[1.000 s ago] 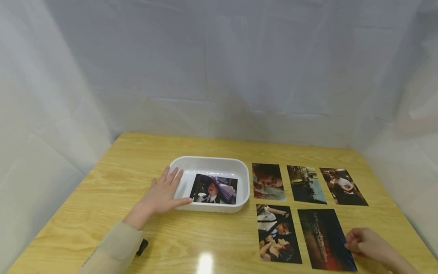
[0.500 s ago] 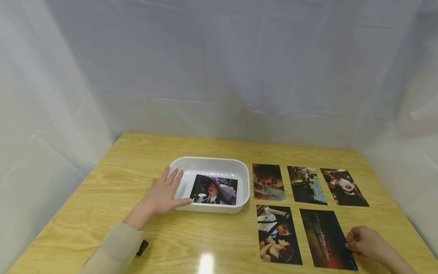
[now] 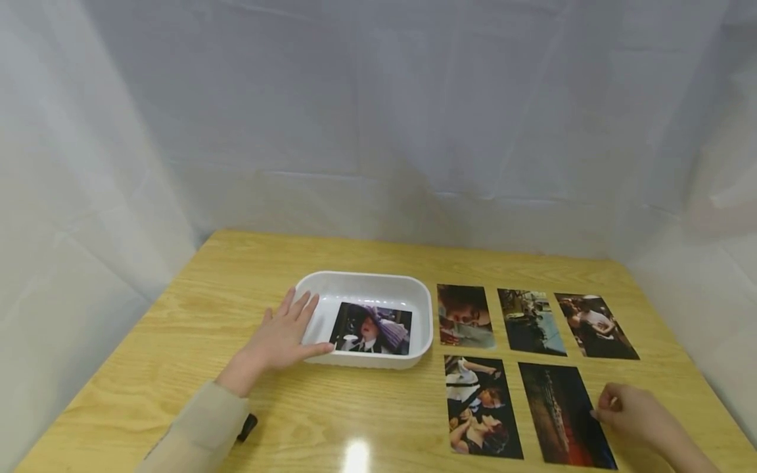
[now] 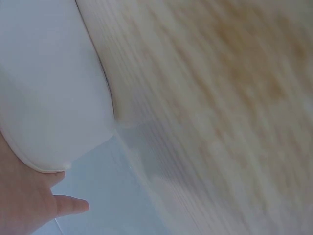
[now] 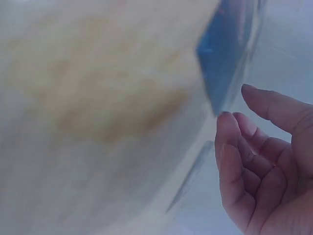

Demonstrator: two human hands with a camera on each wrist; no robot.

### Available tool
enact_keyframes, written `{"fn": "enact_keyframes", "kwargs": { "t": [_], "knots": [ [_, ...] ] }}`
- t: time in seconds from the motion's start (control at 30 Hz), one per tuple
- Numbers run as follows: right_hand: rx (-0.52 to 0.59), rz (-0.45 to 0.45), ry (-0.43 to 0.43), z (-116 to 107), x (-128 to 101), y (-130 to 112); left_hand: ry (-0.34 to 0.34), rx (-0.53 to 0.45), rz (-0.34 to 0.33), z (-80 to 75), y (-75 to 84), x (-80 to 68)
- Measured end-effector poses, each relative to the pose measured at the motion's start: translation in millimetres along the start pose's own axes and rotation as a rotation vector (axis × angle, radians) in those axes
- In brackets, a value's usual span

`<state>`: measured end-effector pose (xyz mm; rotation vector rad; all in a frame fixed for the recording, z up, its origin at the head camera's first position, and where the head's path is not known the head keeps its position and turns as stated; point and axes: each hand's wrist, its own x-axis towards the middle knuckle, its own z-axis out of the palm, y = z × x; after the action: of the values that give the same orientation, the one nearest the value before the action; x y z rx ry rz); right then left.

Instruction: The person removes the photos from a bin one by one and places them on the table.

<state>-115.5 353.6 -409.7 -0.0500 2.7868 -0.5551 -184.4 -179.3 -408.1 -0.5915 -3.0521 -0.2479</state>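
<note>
My left hand (image 3: 280,338) lies with spread, straight fingers over the left end of a white plastic tray (image 3: 422,309), the thumb along its front rim. In the left wrist view the hand (image 4: 24,196) is at the tray's (image 4: 49,78) edge. Inside the tray lies a photo card (image 3: 372,328) with a purple striped hat. My right hand (image 3: 635,414) is at the right edge of a dark red-and-blue photo card (image 3: 562,410). In the right wrist view its fingers are loosely bent and the thumb stands apart from them, a fingertip near the card's blue corner (image 5: 217,63).
Left of the dark card lies a photo card of people (image 3: 481,407). Three more photo cards, a close-up face (image 3: 464,315), a waterside scene (image 3: 531,322) and a couple (image 3: 596,325), form a row behind. A small black object (image 3: 247,427) lies beside the left sleeve on the wooden table (image 3: 331,414).
The right hand has shifted slightly, its fingertips a little further over the dark card's right edge. The left hand keeps its place on the tray.
</note>
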Motion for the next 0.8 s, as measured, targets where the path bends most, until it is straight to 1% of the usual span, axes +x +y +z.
{"fn": "enact_keyframes", "kwargs": {
  "t": [0.17, 0.23, 0.37, 0.47, 0.57, 0.8],
  "knots": [
    [-0.006, -0.071, 0.092, -8.7, 4.5, -12.7, 0.000, -0.001, 0.004, -1.3, 0.8, 0.0],
    [-0.006, -0.099, 0.128, -11.6, 7.4, -22.8, -0.002, -0.003, 0.003, -1.8, 0.9, -0.1],
    [0.002, -0.186, 0.183, -15.2, 14.9, -46.4, -0.003, -0.009, 0.001, -2.2, 1.4, -0.8],
    [0.016, -0.240, 0.194, -14.8, 23.5, -65.1, 0.000, -0.010, 0.005, -2.1, 2.0, -1.1],
    [0.036, -0.269, 0.189, -12.6, 34.1, -85.7, 0.004, -0.010, 0.007, -2.1, 2.4, -1.4],
    [0.018, -0.382, 0.201, -7.2, 57.0, -137.0, 0.001, -0.008, 0.003, -2.1, 1.9, -1.5]
  ]
}}
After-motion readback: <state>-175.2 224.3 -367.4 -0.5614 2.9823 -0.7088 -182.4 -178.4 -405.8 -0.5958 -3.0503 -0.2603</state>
